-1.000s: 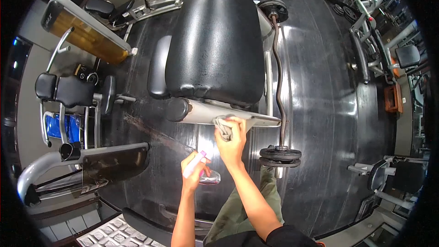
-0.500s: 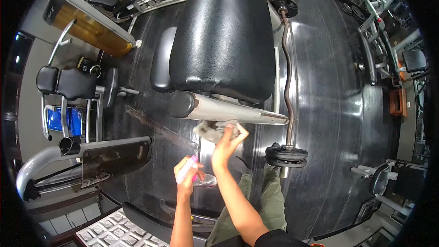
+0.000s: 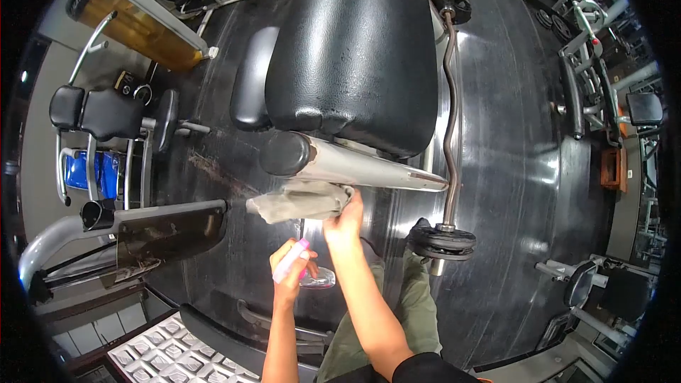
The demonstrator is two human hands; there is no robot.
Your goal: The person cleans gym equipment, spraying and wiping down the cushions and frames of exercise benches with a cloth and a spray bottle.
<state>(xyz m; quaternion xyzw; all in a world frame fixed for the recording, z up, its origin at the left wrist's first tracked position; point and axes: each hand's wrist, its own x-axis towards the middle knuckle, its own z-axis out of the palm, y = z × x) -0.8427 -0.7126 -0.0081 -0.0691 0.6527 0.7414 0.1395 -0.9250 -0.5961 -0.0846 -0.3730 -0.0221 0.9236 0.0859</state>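
My left hand [image 3: 289, 269] is wrapped round the neck of a spray bottle [image 3: 319, 279], which has a pink and white head and a clear body tilted to the right. A crumpled grey-beige cloth [image 3: 298, 202] is gripped in my right hand [image 3: 345, 221], its loose end hanging out to the left. The cloth lies against or just under the pale metal beam [image 3: 369, 167] of a bench; I cannot tell whether they touch. That beam ends in a black cap [image 3: 286, 153]. Above it rises the large black bench pad [image 3: 352, 57], worn along its lower edge.
A curved barbell [image 3: 448, 106] with weight plates [image 3: 441, 242] stands to the right of the bench. A smaller black pad [image 3: 253, 81] is beside it on the left. Machines line both sides, including one with a grey curved frame [image 3: 167, 214]. My legs [image 3: 415, 305] are below.
My right hand has shifted slightly lower, and the cloth now spreads further left along the beam. The left hand keeps its hold on the spray bottle. The view has tilted slightly.
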